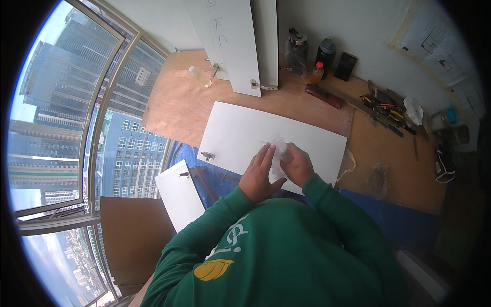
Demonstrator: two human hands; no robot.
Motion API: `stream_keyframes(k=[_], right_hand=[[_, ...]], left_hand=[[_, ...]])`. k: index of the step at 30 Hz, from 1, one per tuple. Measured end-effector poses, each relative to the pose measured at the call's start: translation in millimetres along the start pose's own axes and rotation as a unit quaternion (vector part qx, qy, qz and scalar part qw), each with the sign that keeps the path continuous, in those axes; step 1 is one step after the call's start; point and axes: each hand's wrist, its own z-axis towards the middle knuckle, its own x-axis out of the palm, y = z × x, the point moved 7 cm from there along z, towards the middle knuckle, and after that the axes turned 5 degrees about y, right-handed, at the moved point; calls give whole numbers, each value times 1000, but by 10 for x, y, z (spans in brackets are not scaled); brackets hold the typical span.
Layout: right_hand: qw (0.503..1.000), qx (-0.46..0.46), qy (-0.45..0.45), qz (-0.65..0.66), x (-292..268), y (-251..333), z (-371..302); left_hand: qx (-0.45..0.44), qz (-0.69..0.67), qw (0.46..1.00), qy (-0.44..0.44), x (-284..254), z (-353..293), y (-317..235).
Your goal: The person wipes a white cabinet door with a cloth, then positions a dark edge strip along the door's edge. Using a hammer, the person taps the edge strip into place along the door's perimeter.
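Note:
A crumpled, whitish, see-through piece that looks like thin plastic or tissue is between my two hands, above a white panel lying flat on the worktop. My right hand curls around its right side, fingertips partly hidden. On its other side my left hand touches it with fingers stretched out and the thumb apart. A metal hinge is fixed near the panel's left edge.
Another hinged white panel leans at the left by a cardboard sheet. White boards stand upright behind. Along the back are a clear bottle, flasks, a phone and hand tools. Windows line the left.

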Motion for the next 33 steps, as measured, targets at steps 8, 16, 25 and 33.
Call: stream_keyframes(k=[8, 16, 25, 33], right_hand=[[959, 55, 141, 240, 448, 136, 80], [982, 26, 146, 116, 537, 272, 322], [966, 253, 42, 23, 359, -873, -292], [889, 453, -72, -10, 596, -1534, -1872]], left_hand=[[-67, -45, 996, -32, -92, -65, 351], [-183, -72, 963, -184, -895, -234, 1564], [-193, 150, 908, -339, -2812, 469, 4066], [-223, 76, 908, -347, -3828, 2136, 5613]])
